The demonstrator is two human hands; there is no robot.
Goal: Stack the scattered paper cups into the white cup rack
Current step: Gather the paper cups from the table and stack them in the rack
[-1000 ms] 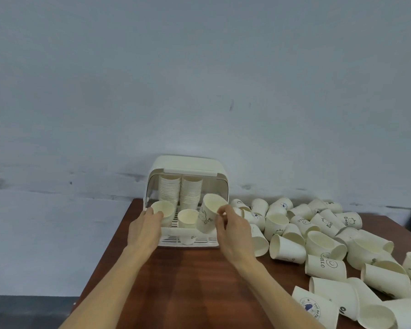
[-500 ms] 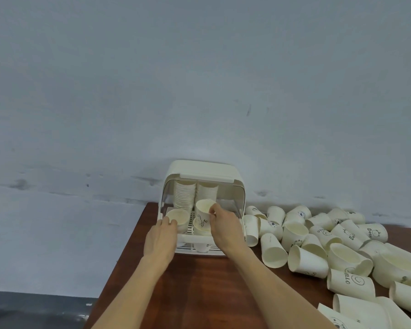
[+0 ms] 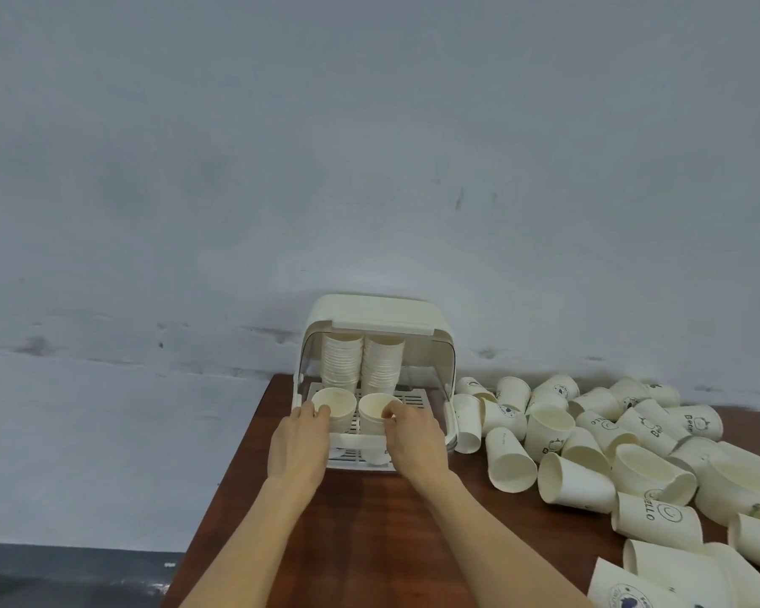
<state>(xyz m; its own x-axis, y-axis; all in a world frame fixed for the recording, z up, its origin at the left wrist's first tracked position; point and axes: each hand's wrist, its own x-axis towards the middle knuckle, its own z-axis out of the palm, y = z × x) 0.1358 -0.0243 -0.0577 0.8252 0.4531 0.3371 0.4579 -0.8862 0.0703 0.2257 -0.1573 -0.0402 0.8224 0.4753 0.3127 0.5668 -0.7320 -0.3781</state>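
Cups (image 3: 632, 454): plain and printed paper cones, strewn lower right on wood table (image 3: 369, 541) | rack (image 3: 376, 315): white rounded plastic, slatted tray, centre, two tall stacks inside | left hand (image 3: 299, 445) pinches left front cup (image 3: 334, 403) rim | right hand (image 3: 415, 441) pinches right front cup (image 3: 376, 410) rim

I count one white cup rack (image 3: 376, 311), two tall cup stacks (image 3: 363, 364) at its far side, two upright cups (image 3: 333, 405) at its near side, and some two dozen loose cups (image 3: 597, 449) scattered right on the tabletop (image 3: 369, 541).
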